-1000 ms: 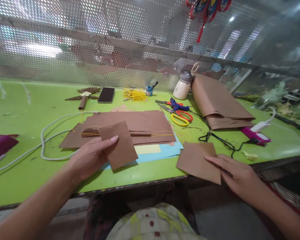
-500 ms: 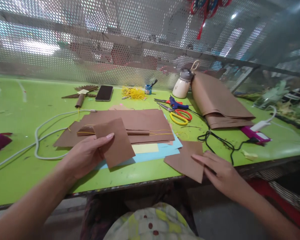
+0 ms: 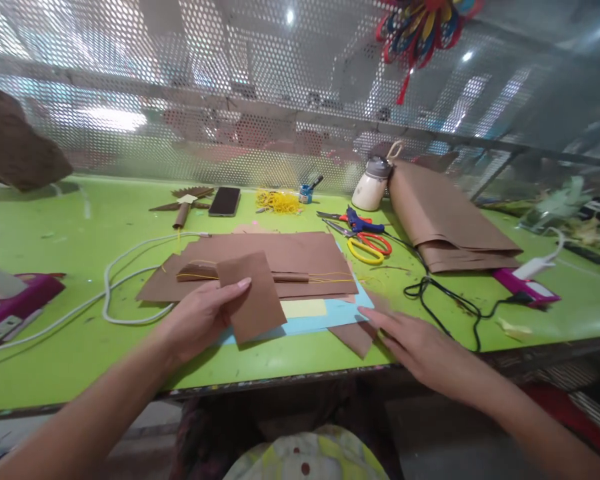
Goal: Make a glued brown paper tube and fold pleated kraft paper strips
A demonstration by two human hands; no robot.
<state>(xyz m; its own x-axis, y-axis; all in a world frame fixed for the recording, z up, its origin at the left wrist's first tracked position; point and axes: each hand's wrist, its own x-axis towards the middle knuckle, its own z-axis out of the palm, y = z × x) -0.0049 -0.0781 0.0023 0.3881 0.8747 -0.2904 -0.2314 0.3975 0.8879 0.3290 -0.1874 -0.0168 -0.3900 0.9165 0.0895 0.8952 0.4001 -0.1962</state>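
My left hand (image 3: pixel 205 317) pinches a rectangular piece of brown paper (image 3: pixel 254 300) with the thumb on top, above the paper stack. My right hand (image 3: pixel 420 343) is at the stack's right front corner, its forefinger stretched over the edge of the light blue sheets (image 3: pixel 344 311). Its fingers appear closed on a second brown paper piece (image 3: pixel 354 339), partly tucked beneath the blue sheets; the thumb's grip is mostly hidden. Behind the left hand's piece lies a large brown sheet (image 3: pixel 300 248) with a narrow folded brown strip (image 3: pixel 290 277) and yellow strands on it.
Scissors with yellow handles (image 3: pixel 365 252), a blue glue gun (image 3: pixel 363 221), a white bottle (image 3: pixel 370 190) and folded brown paper (image 3: pixel 445 213) stand right. A phone (image 3: pixel 225 201) and yellow shreds (image 3: pixel 279 201) are behind. A white cable (image 3: pixel 107 293) loops left; a black cord (image 3: pixel 445 310) lies right.
My right hand has moved left with its brown piece, which is now partly under the blue sheets. My left hand still holds its piece. The view has turned slightly left and up.
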